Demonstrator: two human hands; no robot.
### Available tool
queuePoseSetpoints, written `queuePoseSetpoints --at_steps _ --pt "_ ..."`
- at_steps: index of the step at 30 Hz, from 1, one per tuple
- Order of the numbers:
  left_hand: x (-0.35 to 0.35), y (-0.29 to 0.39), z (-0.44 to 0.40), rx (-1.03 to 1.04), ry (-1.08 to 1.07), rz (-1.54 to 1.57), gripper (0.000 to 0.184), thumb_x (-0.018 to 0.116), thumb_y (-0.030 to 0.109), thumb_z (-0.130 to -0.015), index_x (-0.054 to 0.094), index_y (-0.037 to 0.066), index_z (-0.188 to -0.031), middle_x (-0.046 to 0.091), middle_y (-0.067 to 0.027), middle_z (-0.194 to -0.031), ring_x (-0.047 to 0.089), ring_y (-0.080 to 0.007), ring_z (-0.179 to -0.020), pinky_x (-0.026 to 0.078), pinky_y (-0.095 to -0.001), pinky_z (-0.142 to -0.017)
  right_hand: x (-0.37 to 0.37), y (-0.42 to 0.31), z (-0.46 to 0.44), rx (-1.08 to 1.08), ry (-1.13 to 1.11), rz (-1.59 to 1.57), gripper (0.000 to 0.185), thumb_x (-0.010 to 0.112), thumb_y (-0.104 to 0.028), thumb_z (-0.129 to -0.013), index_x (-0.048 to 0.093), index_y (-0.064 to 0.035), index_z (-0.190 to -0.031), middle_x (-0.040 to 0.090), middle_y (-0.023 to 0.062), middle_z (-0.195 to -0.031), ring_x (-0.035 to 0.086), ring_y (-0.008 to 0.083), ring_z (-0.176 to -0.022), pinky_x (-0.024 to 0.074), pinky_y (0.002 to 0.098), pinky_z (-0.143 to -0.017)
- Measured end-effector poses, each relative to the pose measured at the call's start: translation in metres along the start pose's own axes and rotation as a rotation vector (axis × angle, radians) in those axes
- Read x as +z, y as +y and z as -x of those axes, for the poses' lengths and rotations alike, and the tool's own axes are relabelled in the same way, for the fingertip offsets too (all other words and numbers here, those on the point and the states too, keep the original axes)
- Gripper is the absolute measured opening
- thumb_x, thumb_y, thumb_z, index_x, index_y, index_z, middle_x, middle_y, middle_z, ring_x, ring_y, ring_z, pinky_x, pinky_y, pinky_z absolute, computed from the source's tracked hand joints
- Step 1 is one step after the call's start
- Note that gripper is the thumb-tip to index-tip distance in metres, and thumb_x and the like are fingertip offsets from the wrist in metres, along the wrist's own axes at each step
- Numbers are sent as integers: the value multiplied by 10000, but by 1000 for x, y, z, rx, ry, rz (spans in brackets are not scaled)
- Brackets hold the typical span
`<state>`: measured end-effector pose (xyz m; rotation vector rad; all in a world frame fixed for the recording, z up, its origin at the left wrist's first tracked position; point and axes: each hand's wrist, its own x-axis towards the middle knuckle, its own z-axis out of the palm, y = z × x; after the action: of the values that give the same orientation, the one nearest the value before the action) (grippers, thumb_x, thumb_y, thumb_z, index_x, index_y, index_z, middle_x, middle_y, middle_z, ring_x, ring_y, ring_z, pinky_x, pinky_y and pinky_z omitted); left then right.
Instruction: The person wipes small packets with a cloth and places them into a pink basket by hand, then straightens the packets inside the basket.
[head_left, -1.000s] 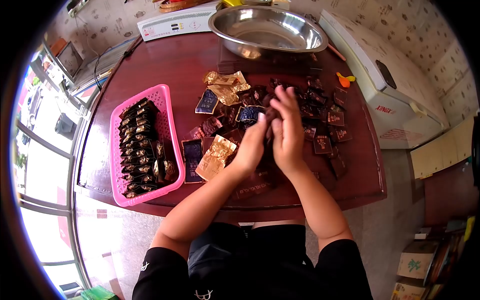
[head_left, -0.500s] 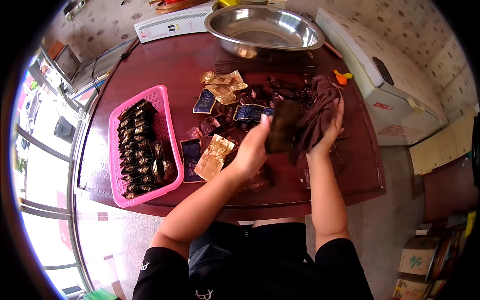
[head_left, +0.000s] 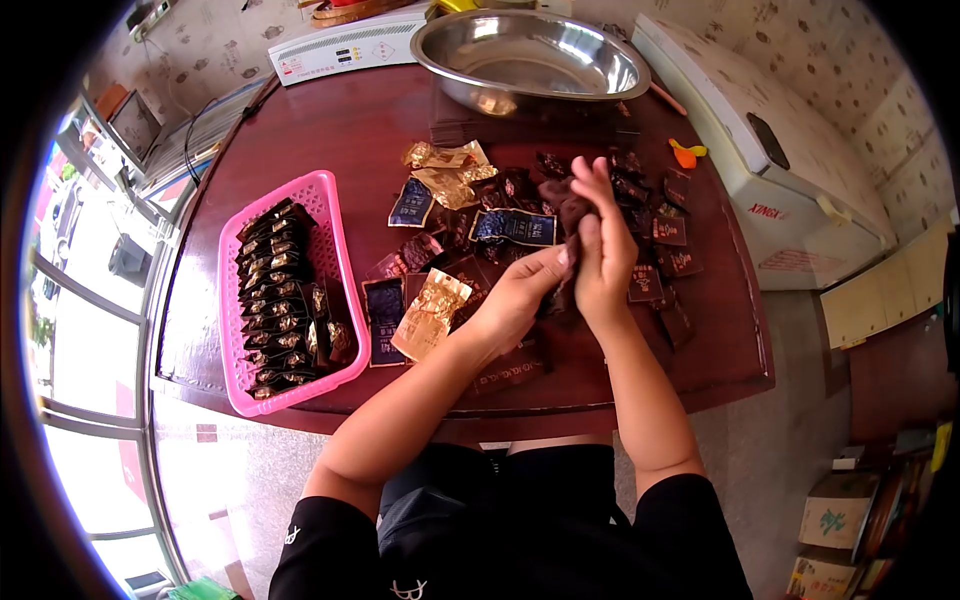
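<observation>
My two hands are together over the middle of the table. My right hand (head_left: 605, 255), its fingers mostly straight, presses a brown cloth (head_left: 567, 212) toward my left. My left hand (head_left: 520, 300) is closed, its thumb against the cloth; the dark flat packet it grips is mostly hidden between the hands. Around them lie several dark packets (head_left: 668, 228), dark blue packets (head_left: 515, 227) and crumpled gold packets (head_left: 432, 312). To the left, a pink plastic basket (head_left: 348, 300) holds a row of dark packets with gold marks (head_left: 275, 300).
A large steel basin (head_left: 530, 60) stands at the table's back beside a white appliance (head_left: 345, 50). An orange-and-yellow item (head_left: 686, 154) lies near the right edge. A white chest freezer (head_left: 745, 190) with a phone (head_left: 767, 140) on it borders the table.
My right hand has brought the cloth leftward onto the packet in my left hand, and the two hands have met. Dark packets at the right, formerly covered by the cloth, now show.
</observation>
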<state>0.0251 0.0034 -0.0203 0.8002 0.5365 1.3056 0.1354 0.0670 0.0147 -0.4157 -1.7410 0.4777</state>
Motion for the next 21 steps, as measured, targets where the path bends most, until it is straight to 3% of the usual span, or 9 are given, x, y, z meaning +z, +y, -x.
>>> queuePoseSetpoints --at_steps 1,4,5,10,12,14,16,19,21 --pt "-2 -1 -1 -67 -20 -2 417 531 202 -1019 507 37 -1401 578 -82 -1317 492 -122 -1232 340 -291 -1084 -1 5 1 65 69 -71 271 427 -89 -1028 555 13 -1244 524 182 -1410 353 325 -1425 309 437 -1141" --pt "2 -8 -4 107 -99 -418 412 510 109 -1015 477 35 -1420 550 -58 -1343 509 -147 -1239 373 -291 -1066 -2 21 0 175 281 -562 368 401 -249 -1064 494 13 -1306 486 189 -1429 437 273 -1353 305 400 -1149" --pt "4 -10 -4 238 -144 -508 514 569 74 -981 417 49 -1471 489 -70 -1404 437 -159 -1305 298 -298 -1119 -7 19 -1 187 324 -580 378 405 -257 -1061 485 14 -1312 475 180 -1436 458 267 -1325 315 393 -1143" --pt "9 0 1 215 -85 -677 675 723 38 -862 420 37 -1465 511 -75 -1366 446 -161 -1281 317 -306 -1114 -20 34 14 421 482 -852 413 384 -309 -1052 472 -18 -1332 513 153 -1367 509 255 -1251 376 370 -1100" --pt "8 2 1 71 -19 -477 640 738 24 -836 463 -5 -1414 527 -81 -1343 476 -154 -1248 360 -295 -1081 -20 40 18 520 492 -960 431 375 -332 -1046 461 -34 -1346 540 142 -1321 521 253 -1236 391 363 -1087" --pt "16 7 5 82 41 -435 539 740 24 -829 523 -34 -1319 567 -77 -1269 527 -135 -1159 412 -280 -1021 -22 26 -1 232 294 -873 444 402 -330 -1034 443 -32 -1361 534 150 -1328 504 254 -1257 385 375 -1094" --pt "13 6 6 94 -5 -666 438 738 42 -841 565 -26 -1238 601 -63 -1185 553 -119 -1075 433 -277 -978 -27 20 -4 318 282 -1031 444 429 -307 -1021 441 -18 -1358 516 186 -1351 497 290 -1262 365 404 -1110" --pt "25 27 25 175 -14 -715 259 665 84 -922 596 -4 -1156 614 -47 -1068 560 -102 -981 485 -256 -830 -27 30 -5 183 205 -935 459 475 -294 -999 438 -3 -1351 503 216 -1363 503 333 -1247 348 445 -1120" --pt "33 52 48 260 -38 -842 189 633 67 -935 614 19 -1117 610 -61 -1038 584 -144 -950 501 -287 -780 -27 35 -5 108 162 -908 547 456 -328 -997 373 21 -1410 447 205 -1431 413 329 -1344 264 466 -1174"
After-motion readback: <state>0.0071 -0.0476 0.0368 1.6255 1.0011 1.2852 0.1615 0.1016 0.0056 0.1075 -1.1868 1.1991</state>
